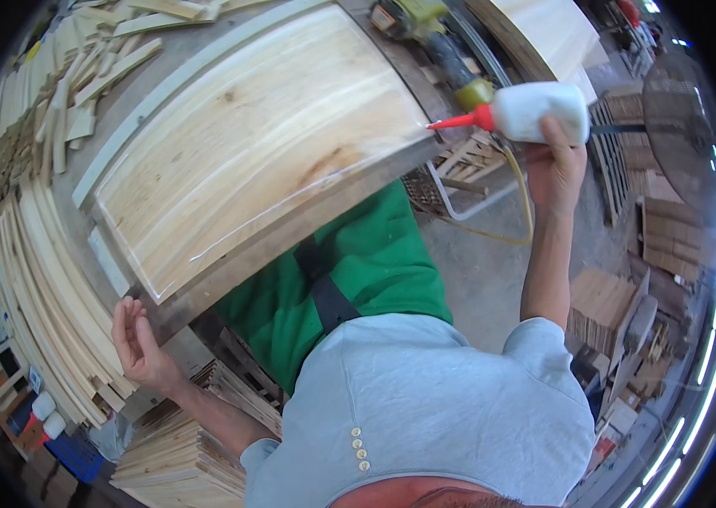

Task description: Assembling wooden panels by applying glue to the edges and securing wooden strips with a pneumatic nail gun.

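My right hand (pixel 557 169) is closed round a white squeeze glue bottle (pixel 536 112), tilted on its side with its long red nozzle pointing left. The nozzle tip is at the right corner of a pale wooden panel (pixel 265 127), which lies flat on the worktable (pixel 231 275). A white line of glue (pixel 282 203) runs along the panel's near edge, and more white traces show along its left and right ends. By the near left corner of the table, my left hand (pixel 142 345) is open, fingers loosely curled, with nothing visible in it.
Long wooden strips (pixel 49 279) are stacked at the left, with loose offcuts (pixel 112 72) farther back. A green power tool (pixel 438 42) lies at the far right of the table. A yellow hose (pixel 520 212) hangs below it. A fan (pixel 675 127) stands at the right.
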`<state>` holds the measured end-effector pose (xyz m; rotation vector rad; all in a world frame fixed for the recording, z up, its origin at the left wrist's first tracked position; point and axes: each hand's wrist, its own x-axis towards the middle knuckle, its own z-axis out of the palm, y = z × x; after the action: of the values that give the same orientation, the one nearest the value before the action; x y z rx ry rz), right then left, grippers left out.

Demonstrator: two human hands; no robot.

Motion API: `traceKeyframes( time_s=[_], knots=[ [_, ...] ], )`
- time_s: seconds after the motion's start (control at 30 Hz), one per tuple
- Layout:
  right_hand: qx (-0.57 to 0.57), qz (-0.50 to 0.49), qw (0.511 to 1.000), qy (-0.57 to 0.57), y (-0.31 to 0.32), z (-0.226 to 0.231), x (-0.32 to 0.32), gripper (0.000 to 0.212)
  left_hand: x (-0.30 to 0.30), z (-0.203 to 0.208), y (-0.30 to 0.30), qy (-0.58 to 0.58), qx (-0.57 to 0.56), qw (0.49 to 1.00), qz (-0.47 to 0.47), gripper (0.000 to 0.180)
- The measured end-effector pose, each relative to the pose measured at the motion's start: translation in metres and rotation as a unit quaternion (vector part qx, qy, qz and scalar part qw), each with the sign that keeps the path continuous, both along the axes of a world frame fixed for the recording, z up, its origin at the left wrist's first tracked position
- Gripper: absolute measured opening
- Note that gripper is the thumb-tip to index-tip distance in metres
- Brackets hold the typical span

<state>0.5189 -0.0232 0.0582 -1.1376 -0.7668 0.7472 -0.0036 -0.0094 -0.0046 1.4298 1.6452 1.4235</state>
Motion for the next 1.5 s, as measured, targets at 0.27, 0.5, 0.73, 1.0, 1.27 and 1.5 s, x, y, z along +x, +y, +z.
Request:
traceKeyframes(
  time_s=[0.27, 0.5, 0.73, 1.0, 1.27, 1.5],
  knots=[
    [0.007, 0.197, 0.924, 0.328, 0.111, -0.022, -0.106, 0.037, 0.129, 0.029, 0.019, 0.066, -0.021, 0.954, -0.291, 0.025],
    [-0.139, 0.262, 0.926, 0.233, 0.228, -0.015, -0.216, 0.046, 0.097, 0.040, 0.013, 0.055, -0.031, 0.977, -0.205, 0.027],
    [-0.149, 0.280, 0.916, 0.247, 0.271, -0.042, -0.266, 0.047, 0.013, 0.033, 0.011, 0.012, -0.059, 0.998, 0.005, 0.027],
    [-0.193, 0.246, 0.922, 0.229, 0.295, -0.049, -0.278, 0.052, -0.051, 0.043, 0.087, 0.118, -0.007, 0.972, 0.204, 0.028],
    [-0.197, 0.316, 0.907, 0.197, 0.277, -0.044, -0.271, 0.051, -0.191, 0.048, 0.167, 0.446, -0.069, 0.830, 0.328, 0.035],
    [-0.167, 0.358, 0.913, 0.099, 0.218, -0.015, -0.247, 0.046, -0.224, 0.044, 0.159, 0.335, -0.121, 0.892, 0.277, 0.036]
  ],
)
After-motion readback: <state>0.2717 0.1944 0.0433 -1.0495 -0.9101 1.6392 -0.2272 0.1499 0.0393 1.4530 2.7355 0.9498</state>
